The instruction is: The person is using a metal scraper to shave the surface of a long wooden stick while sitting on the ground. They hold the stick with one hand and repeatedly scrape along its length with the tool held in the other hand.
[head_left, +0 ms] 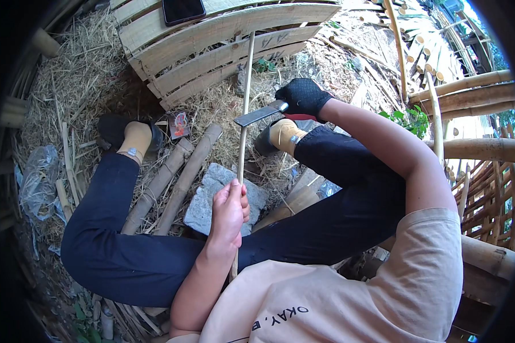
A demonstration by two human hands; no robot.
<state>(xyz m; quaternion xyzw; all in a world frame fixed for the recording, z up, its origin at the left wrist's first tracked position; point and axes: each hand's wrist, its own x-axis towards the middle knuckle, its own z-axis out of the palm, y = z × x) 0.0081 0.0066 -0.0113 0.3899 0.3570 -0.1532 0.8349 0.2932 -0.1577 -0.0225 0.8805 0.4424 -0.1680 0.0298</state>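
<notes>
My bare left hand (228,214) is closed around a thin, pale bamboo stick (247,86). The stick runs upright through the picture, from my lap to the front of a slatted wooden crate (212,51). In a black glove, my right hand (304,97) grips a broad-bladed knife (260,114), its handle mostly hidden by the fingers. The blade lies across the stick, above my left hand, and seems to touch it. Below the stick, between my bent legs, sits a rough grey stone block (214,191).
A dark phone (183,10) lies on the crate. Two bamboo poles (191,177) rest beside the block, near a small reddish packet (179,124). Straw covers the ground; a clear plastic bag (39,183) is at left. Cut bamboo (426,54) is piled at far right, behind bamboo rails (469,94).
</notes>
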